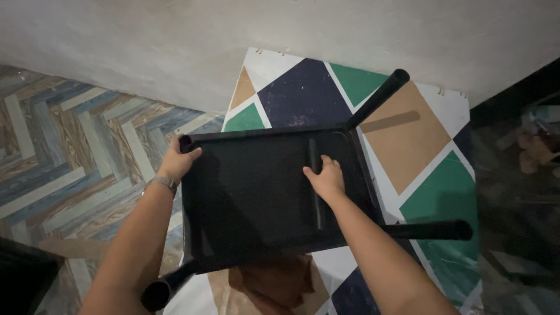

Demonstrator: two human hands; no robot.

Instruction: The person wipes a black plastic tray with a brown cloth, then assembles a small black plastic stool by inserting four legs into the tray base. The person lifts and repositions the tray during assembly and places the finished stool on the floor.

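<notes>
Herringbone floor (70,157) and patterned mat (420,146) lie beneath an upturned black stool (251,192) at frame centre; left hand (175,160) clasps its corner, right hand (326,178) its crossbar. Rigid, probably light; those holds suit.

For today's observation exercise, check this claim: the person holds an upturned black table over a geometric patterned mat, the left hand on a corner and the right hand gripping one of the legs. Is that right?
Not quite. The head view shows the right hand gripping the crossbar under the black table, not a leg. The left hand does hold a corner, above the patterned mat.
</notes>
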